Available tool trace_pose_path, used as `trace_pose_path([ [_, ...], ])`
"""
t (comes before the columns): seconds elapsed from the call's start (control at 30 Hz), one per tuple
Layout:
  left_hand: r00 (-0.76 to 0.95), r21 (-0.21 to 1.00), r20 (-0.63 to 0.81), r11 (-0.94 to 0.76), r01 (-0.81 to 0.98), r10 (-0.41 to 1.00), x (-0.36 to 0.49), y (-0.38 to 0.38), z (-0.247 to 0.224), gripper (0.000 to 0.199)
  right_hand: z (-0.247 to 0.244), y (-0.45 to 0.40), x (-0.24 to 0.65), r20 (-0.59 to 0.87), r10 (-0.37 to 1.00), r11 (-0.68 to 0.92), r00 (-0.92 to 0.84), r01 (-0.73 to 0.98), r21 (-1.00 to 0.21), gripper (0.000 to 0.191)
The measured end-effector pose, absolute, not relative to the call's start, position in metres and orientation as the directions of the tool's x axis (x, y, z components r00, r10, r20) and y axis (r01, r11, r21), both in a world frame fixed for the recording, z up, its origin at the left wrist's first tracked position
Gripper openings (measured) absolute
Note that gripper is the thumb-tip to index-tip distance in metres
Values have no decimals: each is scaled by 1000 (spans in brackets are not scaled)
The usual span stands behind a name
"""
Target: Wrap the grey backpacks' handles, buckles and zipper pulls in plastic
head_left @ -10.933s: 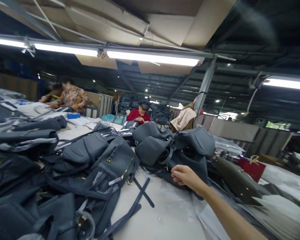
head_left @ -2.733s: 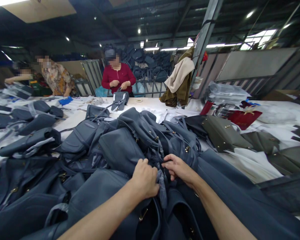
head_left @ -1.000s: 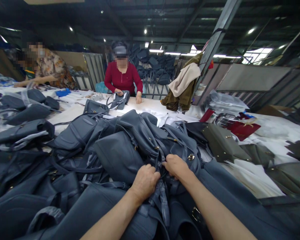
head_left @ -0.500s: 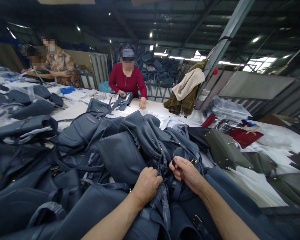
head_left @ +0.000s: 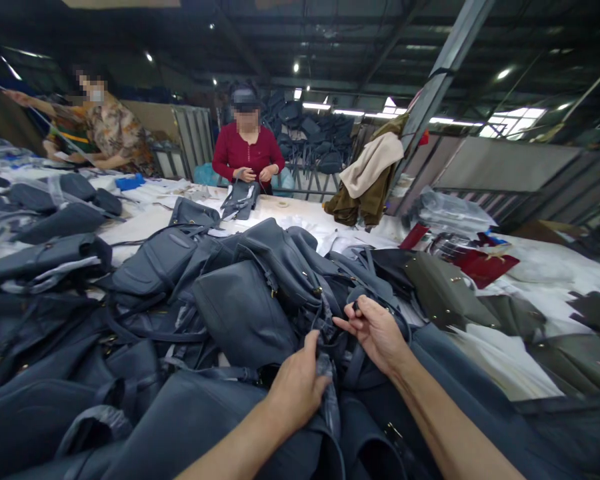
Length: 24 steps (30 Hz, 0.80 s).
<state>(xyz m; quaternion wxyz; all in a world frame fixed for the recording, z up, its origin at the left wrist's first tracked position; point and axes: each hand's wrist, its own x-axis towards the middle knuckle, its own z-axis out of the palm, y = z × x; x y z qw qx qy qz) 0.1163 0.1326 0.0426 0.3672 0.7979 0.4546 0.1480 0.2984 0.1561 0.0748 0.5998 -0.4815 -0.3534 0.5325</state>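
My left hand [head_left: 297, 381] is in the lower middle, curled at a handbag strap wrapped in clear film [head_left: 332, 407]. Its thumb and forefinger are parted around the strap, and its other fingers are hidden. Just to the right and a little higher, my right hand [head_left: 375, 333] pinches a small black object [head_left: 356, 305] between thumb and fingertip; its kind is too small to make out. One lower finger points out towards the left hand. Beneath and around both hands lie dark blue leather handbags, among them one with a smooth flat panel [head_left: 243, 313].
Across the white table [head_left: 300, 208], a person in a red top [head_left: 249, 150] handles a dark bag [head_left: 241, 200]. Another person in a patterned top [head_left: 123, 137] stands at the far left. Olive bags [head_left: 443, 287] and white sheets [head_left: 510, 357] lie right. Jackets [head_left: 367, 173] hang by a post.
My left hand's thumb and forefinger have spread from a closed fist. My right hand has risen slightly and stretched out a finger. The person in red now has both hands at the bag.
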Motion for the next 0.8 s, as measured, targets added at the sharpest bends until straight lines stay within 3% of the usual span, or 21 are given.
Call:
trace_pose_path([
  [0.07,429,810,-188,-108,577,883,117,119,40,69,71,161,299,-74,981,-32,178,-229,-973,42],
  [0.13,378,831,-241,-12,556,894,119,107,38,51,68,163,300,-52,984,-29,169,-137,-990,41],
  [0.23,398,815,-263,-18,580,879,121,87,38,31,68,160,300,18,986,19,166,-4,-1000,39],
  [0.33,479,792,-275,-86,604,833,124,71,40,40,76,146,302,52,991,45,119,63,-997,31],
  [0.43,508,786,-323,-73,614,798,126,66,44,49,86,125,301,-74,993,-54,-88,211,-976,25],
  [0.5,468,793,-345,-13,609,813,125,72,46,49,87,109,297,-201,956,-81,-213,465,-881,21],
  [0.57,434,801,-344,19,598,833,122,82,46,38,83,96,291,-301,918,-25,-257,721,-692,23],
  [0.63,436,798,-317,-11,602,842,119,91,46,26,73,87,285,-348,905,27,-246,847,-531,24],
  [0.7,454,761,-288,-86,643,843,117,100,44,20,62,81,281,-365,898,7,-247,835,-550,23],
  [0.8,465,681,-255,-185,709,848,114,112,41,19,49,72,277,-342,889,-60,-305,661,-748,18],
])
